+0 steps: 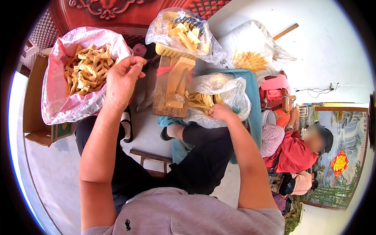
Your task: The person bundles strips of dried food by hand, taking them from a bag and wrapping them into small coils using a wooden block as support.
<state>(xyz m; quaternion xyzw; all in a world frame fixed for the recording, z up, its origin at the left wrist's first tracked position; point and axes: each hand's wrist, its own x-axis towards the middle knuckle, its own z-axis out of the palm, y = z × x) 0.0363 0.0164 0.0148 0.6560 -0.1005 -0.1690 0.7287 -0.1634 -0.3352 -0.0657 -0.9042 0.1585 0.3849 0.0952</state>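
Note:
My left hand is raised at the right rim of a pink-lined plastic bag, thumb against curled fingers, with nothing visible in it. Inside that bag lies a heap of short, folded, pale yellow dried pieces. My right hand grips the ends of long yellowish dried strips in a clear plastic bag. Between my hands stands a wooden bench bearing a slanted wooden block with a dark narrow bar along it. A red cloth strip is tied around the block.
A yellow plastic basket with a clear bag of wider pale pieces stands beyond the bench. A cardboard box is under the pink-lined bag. Teal cloth hangs beside the clear bag. At right sits a person in red; a white sack leans behind.

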